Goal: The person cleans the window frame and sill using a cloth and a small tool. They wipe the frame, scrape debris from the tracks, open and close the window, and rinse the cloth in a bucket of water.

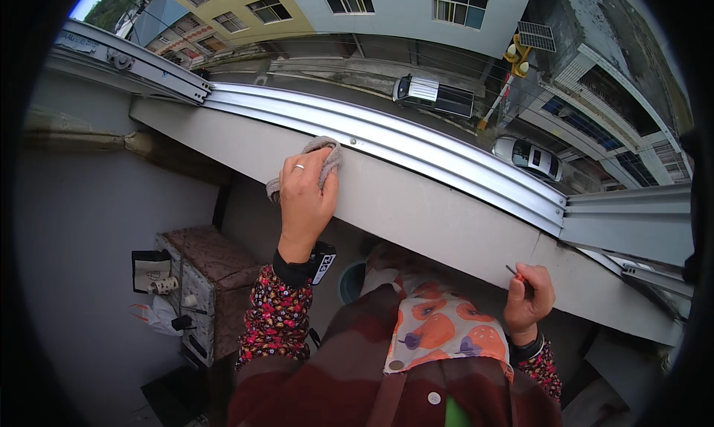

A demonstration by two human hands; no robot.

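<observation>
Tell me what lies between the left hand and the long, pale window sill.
In the head view, a crumpled grey cloth lies between the left hand and the sill.

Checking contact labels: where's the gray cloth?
In the head view, left of centre, the gray cloth is under the left hand, on the pale sill beside the metal window track.

From the wearer's head, a wide fisheye view looks steeply down, close over the left hand (pixel 306 200), right hand (pixel 532 297) and window sill (pixel 416 211), and out to the street (pixel 346 94) below.
</observation>
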